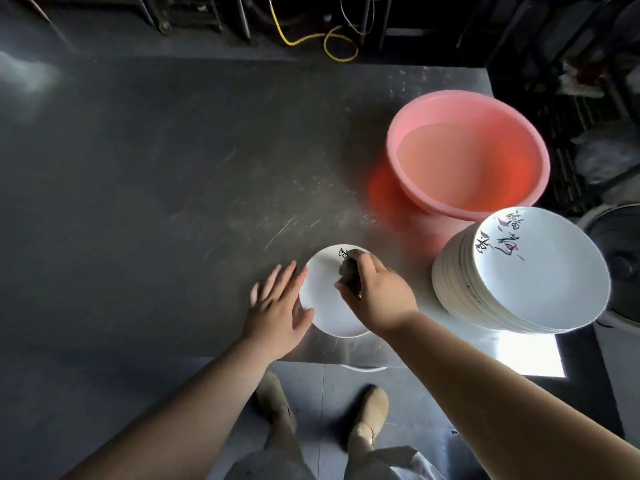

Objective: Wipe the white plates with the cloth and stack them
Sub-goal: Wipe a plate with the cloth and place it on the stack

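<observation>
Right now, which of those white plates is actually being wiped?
The single plate lying alone on the table, near its front edge. The right hand presses a dark cloth onto it while the left hand steadies its rim. The stack of plates sits untouched.

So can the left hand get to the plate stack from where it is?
Probably not directly: the left hand rests at the single plate's left edge, and the right hand with the cloth lies between it and the stack.

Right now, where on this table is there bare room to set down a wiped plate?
Bare table runs left of the left hand and beyond the single plate. The right side is crowded: pink basin, plate stack, right hand with cloth.
</observation>
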The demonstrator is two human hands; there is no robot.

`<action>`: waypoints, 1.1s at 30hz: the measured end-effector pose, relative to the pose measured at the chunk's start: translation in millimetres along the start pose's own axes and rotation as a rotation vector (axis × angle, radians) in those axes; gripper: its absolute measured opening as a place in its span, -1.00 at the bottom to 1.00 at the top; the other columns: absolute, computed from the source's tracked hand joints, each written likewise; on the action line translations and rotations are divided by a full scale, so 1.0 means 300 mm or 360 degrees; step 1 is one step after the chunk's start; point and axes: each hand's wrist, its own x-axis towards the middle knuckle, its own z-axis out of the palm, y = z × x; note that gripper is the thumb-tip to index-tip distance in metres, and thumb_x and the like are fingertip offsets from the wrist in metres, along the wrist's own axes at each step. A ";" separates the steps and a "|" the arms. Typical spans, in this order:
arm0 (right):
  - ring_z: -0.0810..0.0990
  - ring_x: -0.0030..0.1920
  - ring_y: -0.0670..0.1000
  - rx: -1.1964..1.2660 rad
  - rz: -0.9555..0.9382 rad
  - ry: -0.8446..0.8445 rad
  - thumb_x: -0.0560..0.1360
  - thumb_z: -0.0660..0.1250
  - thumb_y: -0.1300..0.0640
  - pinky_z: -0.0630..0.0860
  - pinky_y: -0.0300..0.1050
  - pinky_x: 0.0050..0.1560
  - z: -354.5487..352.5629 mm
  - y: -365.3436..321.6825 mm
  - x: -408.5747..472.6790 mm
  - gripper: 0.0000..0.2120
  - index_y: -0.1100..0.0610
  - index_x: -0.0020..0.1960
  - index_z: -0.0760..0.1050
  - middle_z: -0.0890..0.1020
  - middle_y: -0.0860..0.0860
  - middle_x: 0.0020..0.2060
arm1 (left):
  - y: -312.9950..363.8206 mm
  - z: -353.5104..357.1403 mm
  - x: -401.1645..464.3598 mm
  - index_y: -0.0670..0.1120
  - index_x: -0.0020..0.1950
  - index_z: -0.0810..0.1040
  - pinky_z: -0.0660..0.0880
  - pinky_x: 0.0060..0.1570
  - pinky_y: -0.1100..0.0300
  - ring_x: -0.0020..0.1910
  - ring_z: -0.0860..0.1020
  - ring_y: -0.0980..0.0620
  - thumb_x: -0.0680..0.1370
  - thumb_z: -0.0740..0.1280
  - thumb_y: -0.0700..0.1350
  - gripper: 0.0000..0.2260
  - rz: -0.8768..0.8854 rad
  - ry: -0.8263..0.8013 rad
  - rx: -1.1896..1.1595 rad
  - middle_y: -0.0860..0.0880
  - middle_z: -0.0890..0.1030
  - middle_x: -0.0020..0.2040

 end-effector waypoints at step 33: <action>-0.10 0.66 0.33 -0.0830 -0.0712 -0.0788 0.56 -0.11 -0.49 0.01 0.29 0.62 0.079 0.051 -0.155 -0.15 -0.03 0.70 0.07 0.03 0.15 0.68 | -0.022 0.044 -0.001 0.00 0.73 0.00 0.07 0.61 -0.26 0.71 0.00 -0.02 0.65 -0.01 0.37 -0.26 0.0178 -0.0048 0.0230 0.10 0.01 0.73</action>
